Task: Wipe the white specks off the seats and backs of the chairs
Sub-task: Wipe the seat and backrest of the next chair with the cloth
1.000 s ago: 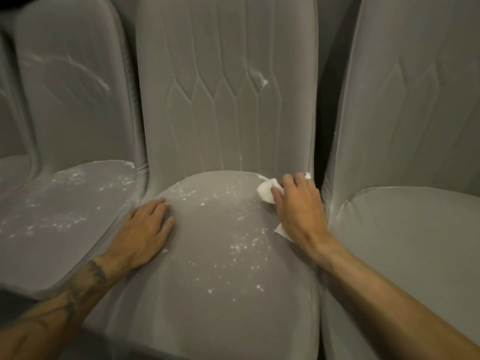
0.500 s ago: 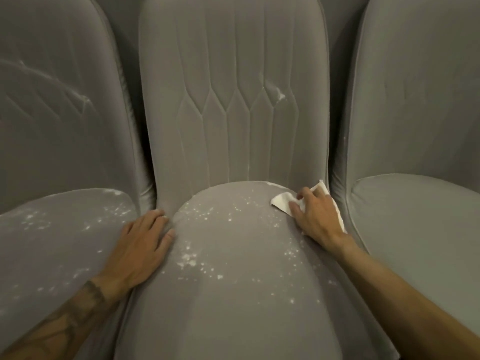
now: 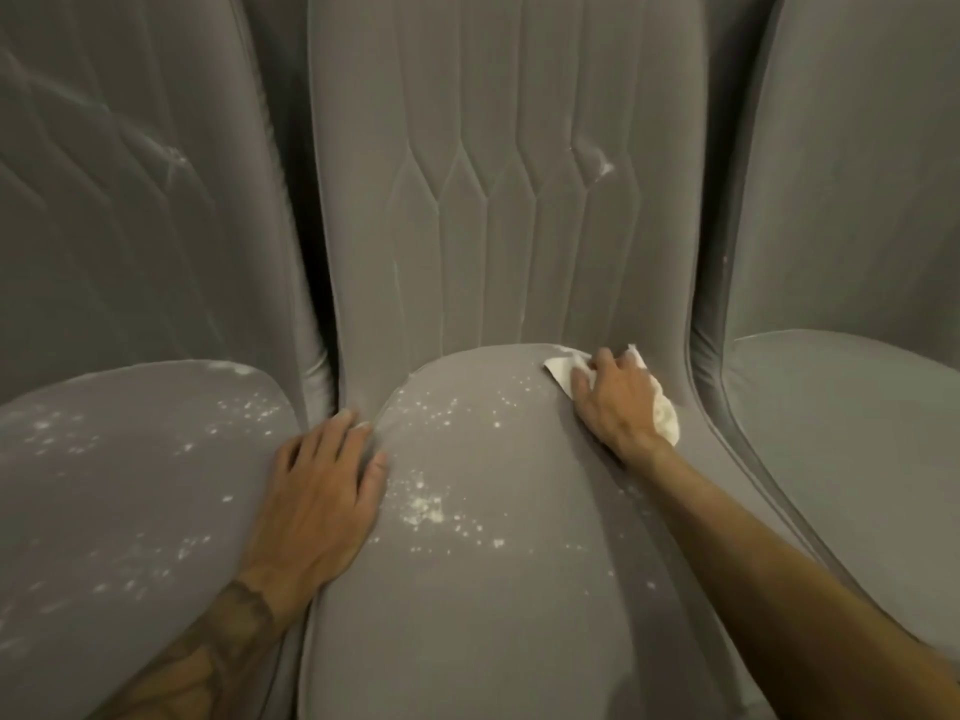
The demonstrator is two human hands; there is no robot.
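Fingers [image 3: 604,362] of the right hand [image 3: 618,402] bend down over a white wipe [image 3: 562,375] and grasp it against the middle chair seat [image 3: 493,605], at the seat's far right corner, where the cushion meets the middle chair back [image 3: 493,226]. One flat corner of the wipe sticks out to the left of the fingertips, and a crumpled part bulges out from under the heel of the hand, towards the seat's right edge.

The left hand [image 3: 317,491] lies palm down with its fingers [image 3: 345,433] straight and spread, grasping nothing. It rests on the left edge of the middle seat, over the gap to the left chair seat [image 3: 130,485]. Its forearm carries a dark tattoo [image 3: 223,631].

White specks [image 3: 423,509] are scattered over the middle seat. A dense patch lies just right of the left thumb, a looser band runs across the far half, and a few sit near the right edge below the right forearm. A pale smear [image 3: 602,166] marks the quilted middle back, high on its right side.

The left seat is speckled too, mostly along its far edge and left half, and faint streaks cross the left chair back [image 3: 130,200]. The right chair seat [image 3: 857,433] and the right chair back [image 3: 857,174] look plain grey.
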